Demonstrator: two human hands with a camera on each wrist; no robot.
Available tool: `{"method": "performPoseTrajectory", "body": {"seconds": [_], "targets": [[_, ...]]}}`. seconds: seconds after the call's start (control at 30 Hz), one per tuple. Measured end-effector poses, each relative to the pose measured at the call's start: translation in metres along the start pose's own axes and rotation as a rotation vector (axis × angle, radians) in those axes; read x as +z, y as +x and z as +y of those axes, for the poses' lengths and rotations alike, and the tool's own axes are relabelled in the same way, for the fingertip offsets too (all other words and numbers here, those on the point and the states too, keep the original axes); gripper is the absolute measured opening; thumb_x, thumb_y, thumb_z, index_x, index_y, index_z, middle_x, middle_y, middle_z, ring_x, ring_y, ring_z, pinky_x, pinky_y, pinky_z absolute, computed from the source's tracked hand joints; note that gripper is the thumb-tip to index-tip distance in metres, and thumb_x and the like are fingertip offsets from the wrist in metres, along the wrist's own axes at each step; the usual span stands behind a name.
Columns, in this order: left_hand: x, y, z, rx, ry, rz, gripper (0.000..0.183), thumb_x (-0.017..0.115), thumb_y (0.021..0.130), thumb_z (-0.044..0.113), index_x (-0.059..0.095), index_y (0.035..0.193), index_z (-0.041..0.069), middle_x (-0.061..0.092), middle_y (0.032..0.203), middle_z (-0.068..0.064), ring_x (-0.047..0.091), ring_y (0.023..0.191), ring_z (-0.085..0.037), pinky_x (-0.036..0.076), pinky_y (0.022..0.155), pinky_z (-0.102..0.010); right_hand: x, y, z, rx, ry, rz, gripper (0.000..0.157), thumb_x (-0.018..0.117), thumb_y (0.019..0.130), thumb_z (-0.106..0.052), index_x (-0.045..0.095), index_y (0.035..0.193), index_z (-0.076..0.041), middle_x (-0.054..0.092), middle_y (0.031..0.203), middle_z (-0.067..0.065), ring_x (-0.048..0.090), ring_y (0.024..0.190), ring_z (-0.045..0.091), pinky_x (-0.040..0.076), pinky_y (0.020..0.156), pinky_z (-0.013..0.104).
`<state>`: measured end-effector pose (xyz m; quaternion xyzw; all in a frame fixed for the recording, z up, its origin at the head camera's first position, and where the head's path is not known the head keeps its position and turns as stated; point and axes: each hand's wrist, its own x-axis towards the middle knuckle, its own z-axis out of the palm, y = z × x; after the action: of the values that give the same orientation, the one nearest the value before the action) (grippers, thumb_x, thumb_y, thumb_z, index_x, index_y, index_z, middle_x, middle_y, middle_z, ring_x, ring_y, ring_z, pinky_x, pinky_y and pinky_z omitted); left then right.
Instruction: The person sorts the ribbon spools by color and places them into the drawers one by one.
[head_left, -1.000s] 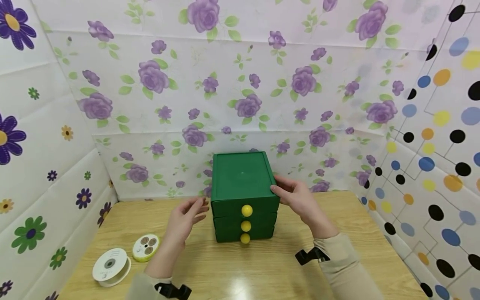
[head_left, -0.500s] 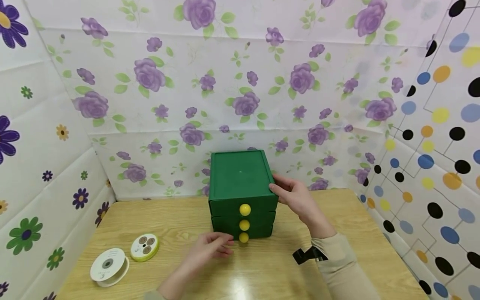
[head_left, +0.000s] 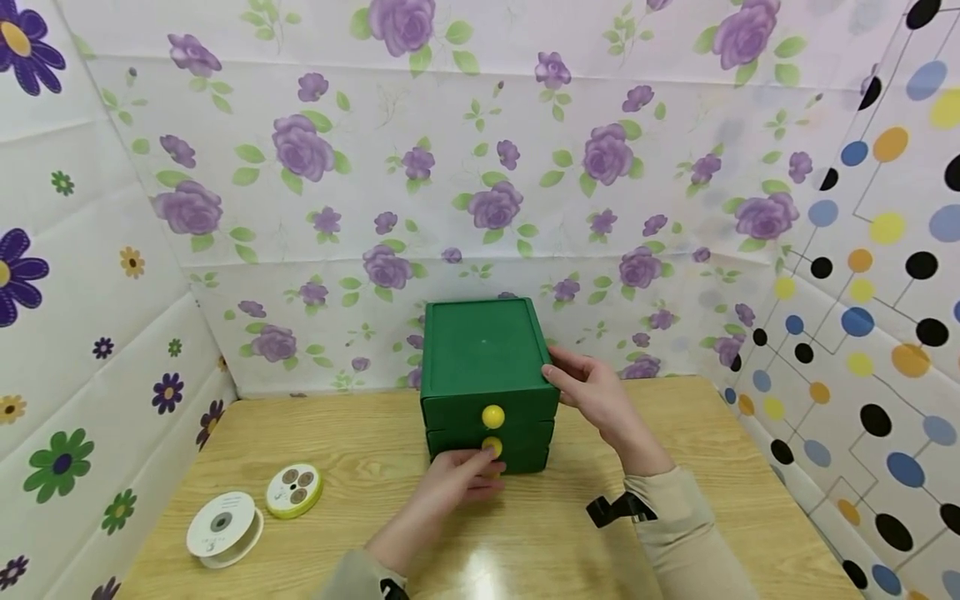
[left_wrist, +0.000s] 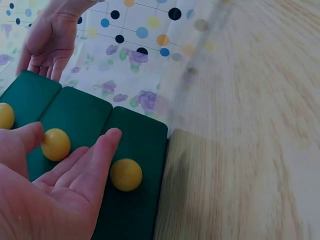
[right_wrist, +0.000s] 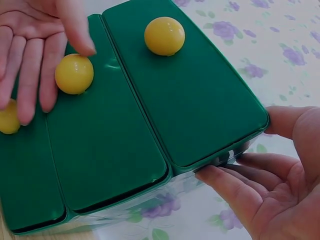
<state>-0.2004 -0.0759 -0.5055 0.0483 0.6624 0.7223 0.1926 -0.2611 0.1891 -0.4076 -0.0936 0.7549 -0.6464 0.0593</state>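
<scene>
A green drawer box point(head_left: 483, 342) with three stacked drawers stands on the table, a round yellow knob on each front. My left hand point(head_left: 448, 483) is at the box's front, its thumb and straight fingers on either side of the middle knob point(right_wrist: 74, 74). The thumb tip is right at that knob in the left wrist view. Behind those fingers, the bottom knob point(left_wrist: 126, 175) is partly hidden in the head view. My right hand point(head_left: 600, 402) holds the box's upper right edge, thumb at the top and fingers point(right_wrist: 232, 187) against the side. All drawers look closed.
Two ribbon spools lie on the left of the wooden table point(head_left: 570, 533): a white spool point(head_left: 221, 525) and a smaller one with a yellow-green rim point(head_left: 292, 490). A flower-print cloth point(head_left: 375, 167) hangs close behind the box, with patterned cloths at both sides.
My left hand has moved from the box's left side, down past its lower front corner, to the middle knob. The right hand keeps its place on the right edge.
</scene>
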Motion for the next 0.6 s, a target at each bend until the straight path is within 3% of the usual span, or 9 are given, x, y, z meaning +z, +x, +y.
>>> {"method": "performPoseTrajectory", "body": {"seconds": [0.33, 0.6], "targets": [[0.007, 0.007, -0.003, 0.006, -0.082, 0.099, 0.065, 0.067, 0.107, 0.044, 0.062, 0.136, -0.014, 0.073, 0.125, -0.029, 0.075, 0.111, -0.039, 0.062, 0.092, -0.042, 0.003, -0.001, 0.0, 0.004, 0.014, 0.005, 0.064, 0.07, 0.107, -0.034, 0.046, 0.163, -0.013, 0.048, 0.164, 0.014, 0.053, 0.144, 0.033, 0.05, 0.111, 0.05], [0.008, 0.011, -0.004, 0.027, -0.078, 0.11, 0.06, 0.068, 0.107, 0.041, 0.066, 0.133, -0.013, 0.074, 0.121, -0.028, 0.076, 0.108, -0.039, 0.062, 0.092, -0.044, 0.002, -0.001, 0.0, 0.005, 0.023, 0.019, 0.062, 0.069, 0.108, -0.032, 0.047, 0.163, -0.012, 0.049, 0.163, 0.013, 0.054, 0.143, 0.033, 0.05, 0.112, 0.05]]}}
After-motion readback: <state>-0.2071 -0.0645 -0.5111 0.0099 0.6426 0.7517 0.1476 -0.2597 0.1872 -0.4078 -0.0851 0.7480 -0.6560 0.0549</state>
